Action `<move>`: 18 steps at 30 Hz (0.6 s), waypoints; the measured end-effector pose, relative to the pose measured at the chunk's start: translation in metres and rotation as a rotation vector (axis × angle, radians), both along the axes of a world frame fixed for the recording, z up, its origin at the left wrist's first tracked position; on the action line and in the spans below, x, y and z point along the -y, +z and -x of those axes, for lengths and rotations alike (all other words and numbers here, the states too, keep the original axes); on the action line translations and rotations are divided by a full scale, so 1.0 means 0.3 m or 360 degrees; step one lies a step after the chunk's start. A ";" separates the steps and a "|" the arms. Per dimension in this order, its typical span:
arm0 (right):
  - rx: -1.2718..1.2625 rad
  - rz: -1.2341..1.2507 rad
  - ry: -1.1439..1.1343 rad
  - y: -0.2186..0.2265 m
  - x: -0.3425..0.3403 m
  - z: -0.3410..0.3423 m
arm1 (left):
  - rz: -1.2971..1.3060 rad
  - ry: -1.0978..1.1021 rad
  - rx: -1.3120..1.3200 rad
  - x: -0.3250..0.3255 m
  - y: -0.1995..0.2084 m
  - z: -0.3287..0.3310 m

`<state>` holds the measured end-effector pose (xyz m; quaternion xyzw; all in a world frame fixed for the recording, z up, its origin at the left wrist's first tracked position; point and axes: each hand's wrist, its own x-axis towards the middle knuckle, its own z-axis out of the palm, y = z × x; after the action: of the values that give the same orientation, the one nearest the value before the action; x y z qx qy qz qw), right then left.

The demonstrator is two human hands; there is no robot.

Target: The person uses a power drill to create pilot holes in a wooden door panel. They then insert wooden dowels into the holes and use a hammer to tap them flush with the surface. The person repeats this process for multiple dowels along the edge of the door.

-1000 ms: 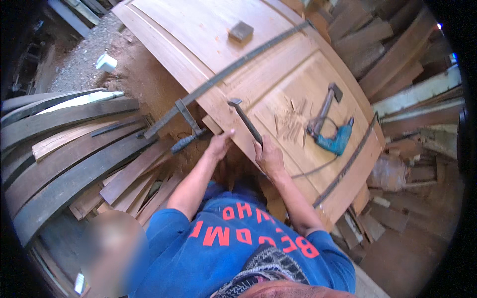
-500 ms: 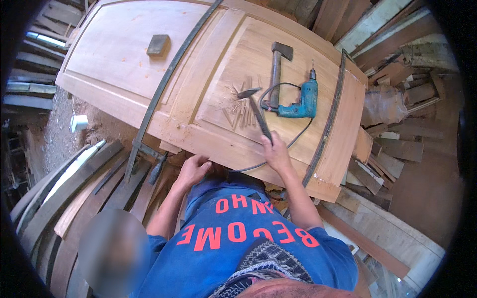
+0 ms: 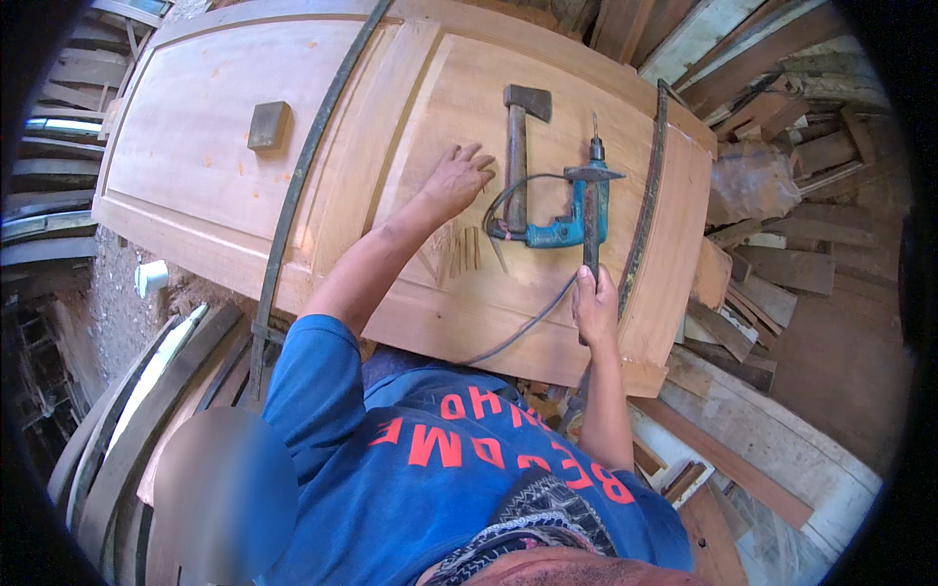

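Observation:
My right hand (image 3: 596,305) is closed round the dark handle of a hammer (image 3: 591,230). The hammer's head lies across my view of a teal power drill (image 3: 557,233), in front of its body. My left hand (image 3: 461,182) reaches over a panelled wooden door (image 3: 430,317), fingers stretched and apart, nothing visible in it. Thin wooden pegs (image 3: 467,251) lie below that hand, partly covered by hand and forearm. Between the left hand and the drill rests a hatchet (image 3: 517,161) with a dark head. The drill's cord loops over the hatchet handle and runs toward me.
Two long metal bar clamps (image 3: 311,176) (image 3: 649,195) cross the door. A small wooden block (image 3: 268,126) sits on the door's left panel. Curved planks (image 3: 117,488) stack at the lower left, a white cup (image 3: 151,277) stands beyond them, and offcuts (image 3: 752,327) pile on the right.
My left hand has moved from the door's near edge up over the pegs, opening out. My right hand has carried the hammer rightward, from above the pegs to in front of the drill.

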<state>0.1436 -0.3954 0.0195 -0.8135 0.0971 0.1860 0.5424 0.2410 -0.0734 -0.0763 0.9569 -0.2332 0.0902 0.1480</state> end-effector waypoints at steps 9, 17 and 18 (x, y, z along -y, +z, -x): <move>-0.0229 -0.0183 -0.0223 0.008 -0.173 -0.077 | 0.2454 0.0546 -0.1297 -0.237 0.118 -0.203; -0.0286 -0.0262 -0.0132 -0.046 -0.406 -0.259 | 0.2738 0.0586 -0.1273 -0.379 0.078 -0.265; -0.0292 -0.0231 -0.0106 -0.052 -0.424 -0.281 | 0.2734 0.0627 -0.1190 -0.393 0.048 -0.289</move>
<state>0.2278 -0.2682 0.0039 -0.7480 0.1597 0.2479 0.5946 0.3277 0.0444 -0.0618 0.5104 0.1402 -0.0577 0.8465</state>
